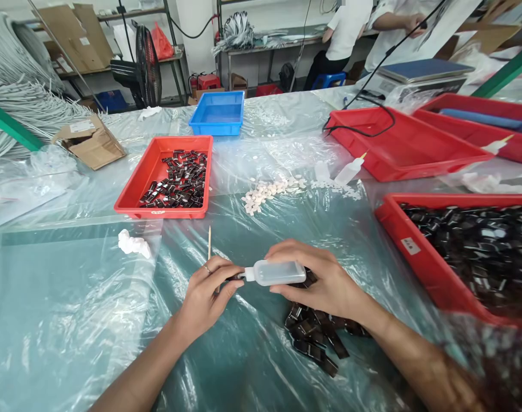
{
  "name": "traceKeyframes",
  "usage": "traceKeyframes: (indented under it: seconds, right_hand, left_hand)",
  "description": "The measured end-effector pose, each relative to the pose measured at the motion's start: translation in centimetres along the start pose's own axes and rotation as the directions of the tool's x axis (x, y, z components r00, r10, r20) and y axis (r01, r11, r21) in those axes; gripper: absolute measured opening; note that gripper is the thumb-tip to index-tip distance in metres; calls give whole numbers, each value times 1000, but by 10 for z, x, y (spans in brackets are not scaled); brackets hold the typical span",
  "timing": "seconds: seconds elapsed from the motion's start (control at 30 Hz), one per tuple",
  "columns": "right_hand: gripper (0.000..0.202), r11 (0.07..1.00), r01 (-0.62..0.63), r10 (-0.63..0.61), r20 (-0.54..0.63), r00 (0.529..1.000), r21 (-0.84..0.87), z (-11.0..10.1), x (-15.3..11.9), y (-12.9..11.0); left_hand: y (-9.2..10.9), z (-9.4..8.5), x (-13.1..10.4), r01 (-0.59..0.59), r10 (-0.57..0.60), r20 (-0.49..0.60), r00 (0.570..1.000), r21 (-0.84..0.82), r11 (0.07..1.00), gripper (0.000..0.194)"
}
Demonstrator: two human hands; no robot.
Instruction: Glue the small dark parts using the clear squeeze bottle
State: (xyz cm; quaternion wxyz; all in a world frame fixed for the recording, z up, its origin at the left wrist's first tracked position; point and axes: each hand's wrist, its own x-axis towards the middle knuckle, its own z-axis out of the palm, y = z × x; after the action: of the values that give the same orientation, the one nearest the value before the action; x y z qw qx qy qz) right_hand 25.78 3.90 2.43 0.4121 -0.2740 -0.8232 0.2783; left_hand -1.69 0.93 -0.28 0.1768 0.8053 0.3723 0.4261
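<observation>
At left, a red tray (147,165) holds finished-looking dark pieces, and nearer the middle the left hand (206,293) pinches a small part (234,277), mostly hidden by the fingers, with a stick (209,243) apparently tucked among them. The bottle (278,273) lies level just right of that part, its nozzle at the left fingertips, gripped by the right hand (329,280) above the pile (315,337); the step looks like dispensing onto the part, and next calls for a steady nozzle and light squeeze.
</observation>
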Motion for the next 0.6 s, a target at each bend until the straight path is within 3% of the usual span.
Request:
traceKeyframes:
  seconds: [0.6]
  right_hand:
    - [35, 997, 74, -76, -59, 995, -34, 1, -3, -10]
  left_hand:
    - [-2, 2, -3, -1, 3, 43, 999, -43, 999, 23]
